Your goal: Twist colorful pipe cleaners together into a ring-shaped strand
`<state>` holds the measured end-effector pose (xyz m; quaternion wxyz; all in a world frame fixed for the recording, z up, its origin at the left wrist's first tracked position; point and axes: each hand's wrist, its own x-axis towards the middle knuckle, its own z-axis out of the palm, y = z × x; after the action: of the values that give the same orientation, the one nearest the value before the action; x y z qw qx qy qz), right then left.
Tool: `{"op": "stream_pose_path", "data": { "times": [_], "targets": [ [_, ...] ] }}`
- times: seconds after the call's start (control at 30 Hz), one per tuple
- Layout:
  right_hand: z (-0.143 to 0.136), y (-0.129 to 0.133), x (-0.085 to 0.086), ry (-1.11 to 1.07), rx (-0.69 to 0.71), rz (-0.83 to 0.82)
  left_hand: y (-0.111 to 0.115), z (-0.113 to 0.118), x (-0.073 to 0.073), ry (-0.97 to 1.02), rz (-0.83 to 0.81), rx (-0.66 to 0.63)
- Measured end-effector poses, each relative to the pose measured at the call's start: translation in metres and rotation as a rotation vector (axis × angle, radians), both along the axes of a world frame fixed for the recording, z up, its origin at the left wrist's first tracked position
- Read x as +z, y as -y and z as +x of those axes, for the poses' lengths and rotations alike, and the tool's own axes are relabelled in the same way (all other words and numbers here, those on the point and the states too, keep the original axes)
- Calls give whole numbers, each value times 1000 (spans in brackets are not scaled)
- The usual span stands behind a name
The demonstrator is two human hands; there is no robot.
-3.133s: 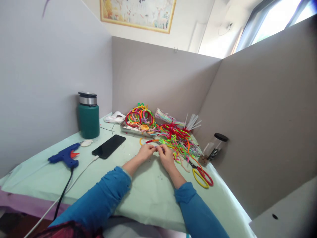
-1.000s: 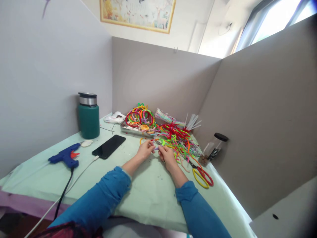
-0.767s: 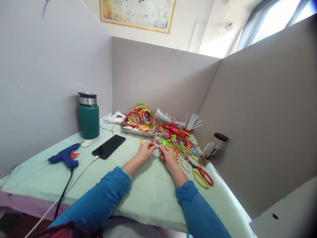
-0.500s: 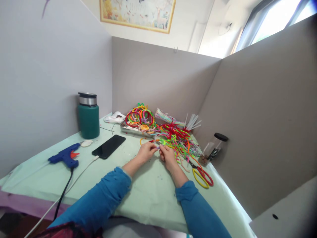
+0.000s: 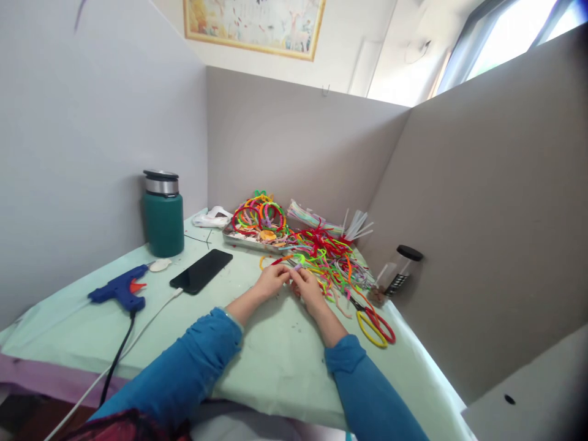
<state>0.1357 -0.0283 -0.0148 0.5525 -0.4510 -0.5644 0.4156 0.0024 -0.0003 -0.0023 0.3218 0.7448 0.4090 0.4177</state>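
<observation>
My left hand [image 5: 272, 282] and my right hand [image 5: 309, 288] meet at the fingertips over the middle of the table. Both are closed in a pinch on a short purple pipe cleaner [image 5: 298, 267], whose end shows just above the fingers; the rest is hidden. Right behind them spreads a tangled heap of coloured pipe cleaners [image 5: 324, 242]. To the right of my right hand lie scissors [image 5: 374, 327] with red and yellow handles. Behind my left hand, a metal tray [image 5: 250, 244] holds pipe-cleaner rings [image 5: 260, 214] and small flat pieces.
On the left are a green bottle [image 5: 164, 223], a black phone [image 5: 202, 271] with a white cable, and a blue glue gun [image 5: 120, 288] with a black cord. A clear jar [image 5: 402, 269] with a black lid leans at the right edge. Grey panels [image 5: 294, 135] enclose the table.
My fingertips have come closer together, the right ones moving slightly left and up over the left. The purple piece now points up above the fingers instead of lying between them.
</observation>
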Motion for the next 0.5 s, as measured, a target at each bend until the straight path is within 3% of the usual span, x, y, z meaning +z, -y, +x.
{"op": "stream_pose_path", "data": {
  "times": [0.27, 0.5],
  "targets": [
    [3, -4, -7, 213, -30, 115, 1, 0, 2, 54, -42, 21],
    [1, 3, -1, 386, -127, 318, 1, 0, 2, 77, -31, 4]
  ]
}}
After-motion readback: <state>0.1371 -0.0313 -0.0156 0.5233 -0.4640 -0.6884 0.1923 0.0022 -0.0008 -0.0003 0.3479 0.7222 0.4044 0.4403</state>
